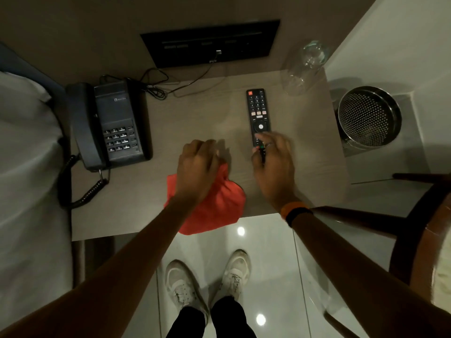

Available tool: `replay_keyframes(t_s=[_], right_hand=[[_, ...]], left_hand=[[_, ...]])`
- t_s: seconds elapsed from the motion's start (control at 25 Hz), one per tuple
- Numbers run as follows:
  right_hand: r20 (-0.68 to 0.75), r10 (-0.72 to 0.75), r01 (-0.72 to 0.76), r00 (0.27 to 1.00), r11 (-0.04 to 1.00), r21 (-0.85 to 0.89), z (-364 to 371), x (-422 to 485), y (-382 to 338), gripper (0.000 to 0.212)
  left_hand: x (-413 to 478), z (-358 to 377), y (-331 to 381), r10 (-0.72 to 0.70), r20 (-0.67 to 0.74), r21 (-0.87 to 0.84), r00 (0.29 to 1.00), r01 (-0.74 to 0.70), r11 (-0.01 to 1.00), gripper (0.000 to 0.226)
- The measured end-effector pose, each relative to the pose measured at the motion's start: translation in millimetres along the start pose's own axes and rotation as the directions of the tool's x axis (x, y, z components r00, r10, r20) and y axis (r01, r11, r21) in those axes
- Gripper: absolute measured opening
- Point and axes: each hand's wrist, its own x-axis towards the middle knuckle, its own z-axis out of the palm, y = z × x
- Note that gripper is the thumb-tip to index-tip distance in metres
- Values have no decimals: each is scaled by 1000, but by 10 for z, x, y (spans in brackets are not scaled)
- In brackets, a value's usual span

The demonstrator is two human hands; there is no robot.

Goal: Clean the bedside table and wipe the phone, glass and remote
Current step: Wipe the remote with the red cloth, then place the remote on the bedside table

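Observation:
A red cloth (214, 203) lies at the front edge of the bedside table (200, 113), hanging slightly over it. My left hand (197, 164) is closed on the cloth's upper part. A black remote (257, 111) lies lengthwise right of centre, and my right hand (274, 164) covers its near end with fingers curled round it. A dark corded phone (109, 125) sits at the table's left. A clear empty glass (305, 69) stands in the far right corner.
A black wall panel (210, 42) with cables sits behind the table. The bed (26, 154) borders the left side. A perforated metal bin (368, 118) stands on the floor to the right, and a wooden chair (415, 215) is at the near right.

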Motion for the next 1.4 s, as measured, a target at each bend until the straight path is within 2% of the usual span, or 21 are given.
replay_keyframes(t_s=[0.08, 0.16, 0.24, 0.32, 0.36, 0.44, 0.52, 0.6, 0.68, 0.76, 0.8, 0.88, 0.96, 1.04, 1.16, 1.24, 1.36, 1.4], right_hand=[[99, -79, 84, 992, 995, -51, 35, -267, -227, 34], [254, -121, 141, 960, 988, -63, 124, -560, -380, 45], [441, -130, 192, 888, 976, -99, 240, -811, -492, 58], [514, -116, 187, 850, 978, -89, 354, -981, -540, 58], [519, -84, 122, 850, 992, -38, 390, -1040, -559, 54], [557, 36, -130, 830, 983, 130, 399, -1125, -617, 52], [584, 206, -393, 785, 895, 213, 330, -1227, -632, 49], [631, 336, -601, 699, 755, 264, 159, -1342, -633, 51], [658, 358, -700, 662, 609, 373, -103, -1481, -613, 62], [632, 380, -724, 675, 502, 473, -438, -1612, -608, 62], [619, 402, -735, 674, 450, 508, -611, -1678, -605, 56], [575, 455, -732, 680, 377, 567, -1007, -1837, -553, 46], [556, 473, -720, 683, 314, 618, -1411, -1986, -468, 44], [551, 484, -704, 680, 221, 675, -1817, -2129, -393, 51], [365, 633, -625, 683, 247, 741, -2425, -2390, -254, 48], [251, 710, -571, 658, 253, 781, -2785, -2587, -160, 53], [132, 766, -482, 629, 251, 839, -3263, -2887, -13, 57], [97, 781, -445, 616, 243, 862, -3397, -2967, 55, 55]], left_hand=[[-307, -141, -176, -2, -3, 152, 1000, 2, 988, 48], [-585, -214, -324, -117, 2, 183, 993, 114, 976, 55], [-853, -255, -416, -244, 95, 83, 965, 236, 968, 63], [-1112, -234, -489, -273, 230, -114, 934, 304, 946, 68], [-1204, -214, -516, -279, 275, -219, 920, 343, 913, 69], [-1277, -230, -546, -311, 313, -351, 897, 413, 840, 69], [-1331, -291, -538, -358, 286, -452, 889, 455, 767, 70], [-1431, -405, -436, -497, 278, -592, 822, 554, 585, 69], [-1542, -499, -265, -576, 390, -650, 718, 658, 380, 59], [-1615, -542, -69, -509, 546, -603, 666, 734, 313, 39], [-1628, -577, 53, -452, 597, -582, 662, 746, 324, 32], [-1604, -620, 383, -291, 627, -587, 723, 684, 433, 25], [-1557, -646, 776, -120, 606, -602, 786, 552, 577, 25], [-1539, -647, 1218, 26, 575, -604, 818, 402, 688, 21], [-1616, -637, 1966, 255, 480, -595, 839, 98, 798, 17], [-1712, -644, 2426, 395, 463, -632, 793, -17, 775, 18], [-1890, -529, 2915, 501, 550, -719, 668, 73, 691, 13], [-1949, -438, 3046, 519, 555, -717, 650, 59, 694, 11]])
